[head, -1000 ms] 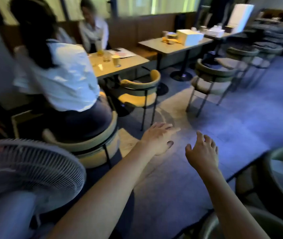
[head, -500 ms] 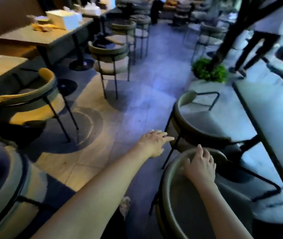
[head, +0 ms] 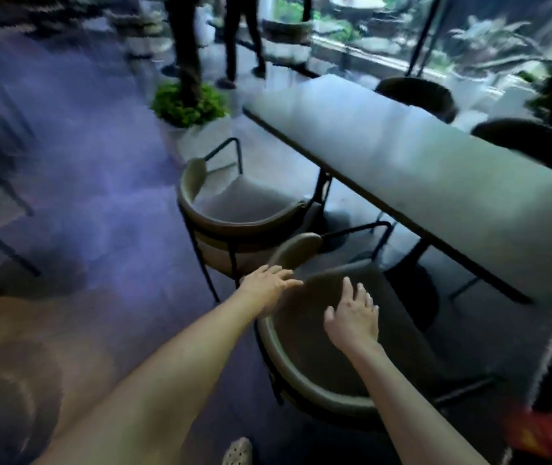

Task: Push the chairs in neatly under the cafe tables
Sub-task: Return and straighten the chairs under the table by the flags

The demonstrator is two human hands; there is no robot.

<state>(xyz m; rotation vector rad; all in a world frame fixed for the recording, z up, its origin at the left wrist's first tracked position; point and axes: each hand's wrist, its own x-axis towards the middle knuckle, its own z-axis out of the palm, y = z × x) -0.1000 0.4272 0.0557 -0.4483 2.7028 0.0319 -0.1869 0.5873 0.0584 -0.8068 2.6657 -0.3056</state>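
Note:
Two olive chairs with curved backs stand pulled out on the left side of a long grey table. The near chair is right below me; the far chair stands just beyond it. My left hand hovers, fingers spread, over the left end of the near chair's backrest. My right hand is open above that chair's seat. Neither hand holds anything.
A potted green plant around a trunk stands beyond the far chair. A person's legs are at the back. Two dark chairs sit on the table's far side. More chairs blur at the left edge.
My view has swung right from the occupied tables to the long grey table. Both hands have come over the near chair's backrest and seat.

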